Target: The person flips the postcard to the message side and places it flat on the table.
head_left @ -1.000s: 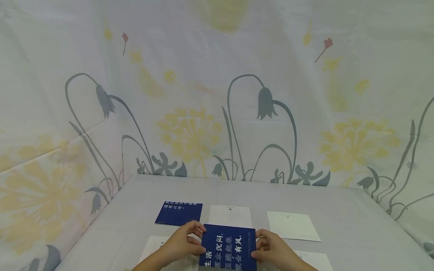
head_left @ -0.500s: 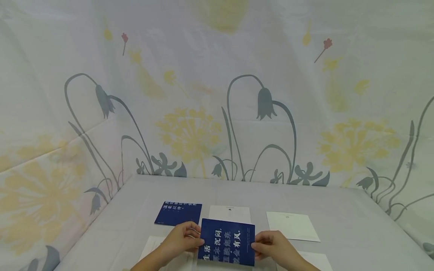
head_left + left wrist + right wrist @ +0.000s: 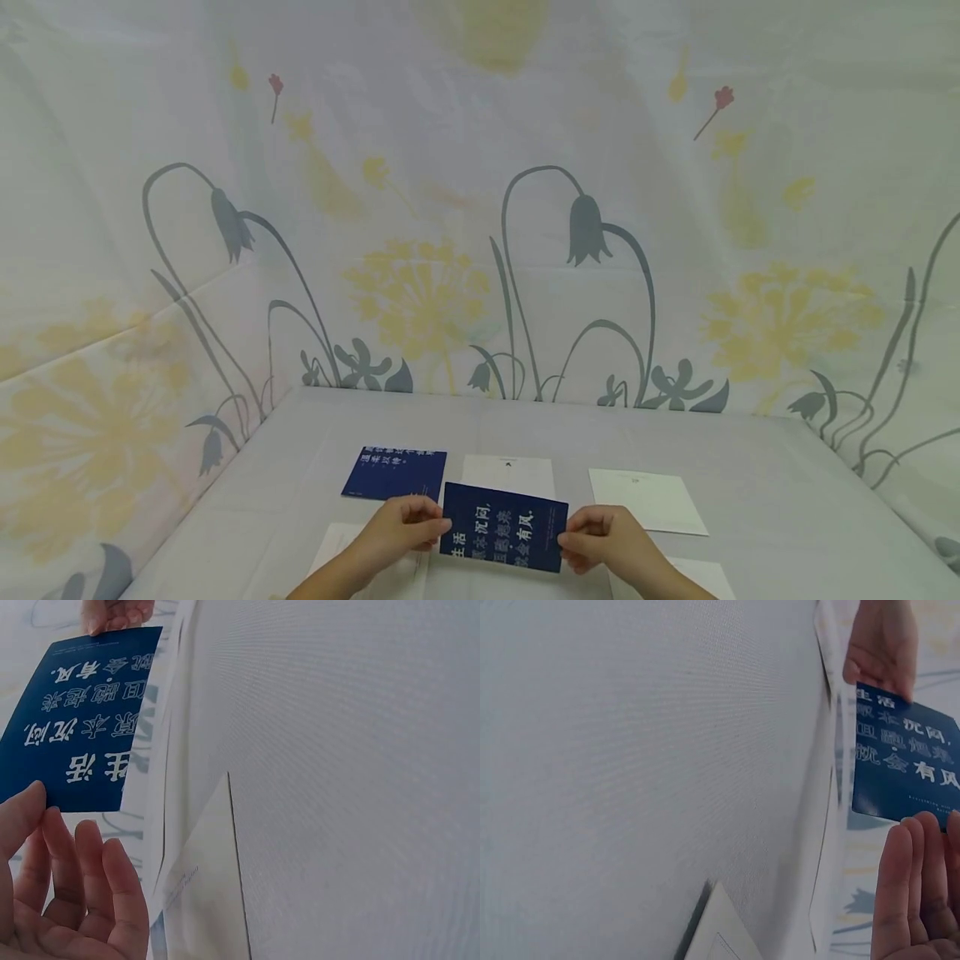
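A blue postcard (image 3: 506,527) with white Chinese characters is held above the table, its printed face towards the head camera. My left hand (image 3: 401,533) pinches one short end between thumb and fingers. At the opposite end my right hand (image 3: 611,542) pinches it too. In the left wrist view the left thumb (image 3: 26,817) lies on the printed side of the postcard (image 3: 82,720). The right wrist view shows the right hand's fingers (image 3: 896,877) at the near edge of the postcard (image 3: 904,750); its thumb is mostly cut off there.
Behind the hands lie another blue postcard (image 3: 395,473), a white card (image 3: 510,473) and a pale card (image 3: 648,500). Two more white cards, at front left (image 3: 333,542) and front right (image 3: 701,575), are partly covered by the arms. A flower-printed curtain (image 3: 450,208) encloses the grey-white table (image 3: 300,417).
The held postcard has tipped, so its near edge, cut off by the frame bottom before, now shows. It also slants slightly down to the right. Both hands keep their pinch.
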Tool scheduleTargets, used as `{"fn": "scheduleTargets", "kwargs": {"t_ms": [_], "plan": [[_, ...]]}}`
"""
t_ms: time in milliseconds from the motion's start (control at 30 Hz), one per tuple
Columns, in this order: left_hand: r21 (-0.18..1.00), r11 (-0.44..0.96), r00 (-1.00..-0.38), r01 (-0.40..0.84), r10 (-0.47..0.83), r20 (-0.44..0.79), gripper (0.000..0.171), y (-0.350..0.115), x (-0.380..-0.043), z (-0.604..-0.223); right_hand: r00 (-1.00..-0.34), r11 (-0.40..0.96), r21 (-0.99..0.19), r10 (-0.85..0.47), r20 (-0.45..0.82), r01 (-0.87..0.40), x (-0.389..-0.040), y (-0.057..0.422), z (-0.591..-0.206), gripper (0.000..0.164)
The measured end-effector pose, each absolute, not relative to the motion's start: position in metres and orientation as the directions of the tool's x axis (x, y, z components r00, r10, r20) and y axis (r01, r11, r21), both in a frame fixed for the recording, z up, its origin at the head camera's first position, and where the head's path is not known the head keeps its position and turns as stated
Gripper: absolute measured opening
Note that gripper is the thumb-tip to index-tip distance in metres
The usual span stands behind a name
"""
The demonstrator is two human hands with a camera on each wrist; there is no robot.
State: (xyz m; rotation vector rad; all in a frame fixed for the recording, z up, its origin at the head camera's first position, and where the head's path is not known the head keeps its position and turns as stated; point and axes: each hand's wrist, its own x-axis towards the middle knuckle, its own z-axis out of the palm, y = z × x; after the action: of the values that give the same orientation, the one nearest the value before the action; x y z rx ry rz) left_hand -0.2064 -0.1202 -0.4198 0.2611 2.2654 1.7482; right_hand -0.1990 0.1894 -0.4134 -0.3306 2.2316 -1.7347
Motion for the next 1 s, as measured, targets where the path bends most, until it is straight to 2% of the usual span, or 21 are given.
{"fn": "scheduleTargets", "kwargs": {"t_ms": [467,633,767,1000], "plan": [[0.96,0.279,-0.945,-0.019,0.308,-0.108,0.025,-0.129,-0.208,-0.422,-0.902,0.082,-0.996,-0.425,-0.077,0.046,-0.201,0.195,-0.414,0.023],[0.976,0.216,-0.939,-0.015,0.332,-0.088,0.025,-0.13,-0.207,-0.424,-0.88,0.03,-0.999,-0.473,-0.035,0.024,-0.201,0.197,-0.415,0.028],[0.985,0.17,-0.928,-0.024,0.364,-0.085,0.024,-0.131,-0.207,-0.425,-0.878,0.04,-0.999,-0.477,-0.037,0.02,-0.2,0.199,-0.416,0.03],[0.983,0.179,-0.927,-0.037,0.361,-0.101,0.023,-0.131,-0.207,-0.426,-0.899,0.111,-0.993,-0.429,-0.088,0.045,-0.2,0.198,-0.417,0.023]]}}
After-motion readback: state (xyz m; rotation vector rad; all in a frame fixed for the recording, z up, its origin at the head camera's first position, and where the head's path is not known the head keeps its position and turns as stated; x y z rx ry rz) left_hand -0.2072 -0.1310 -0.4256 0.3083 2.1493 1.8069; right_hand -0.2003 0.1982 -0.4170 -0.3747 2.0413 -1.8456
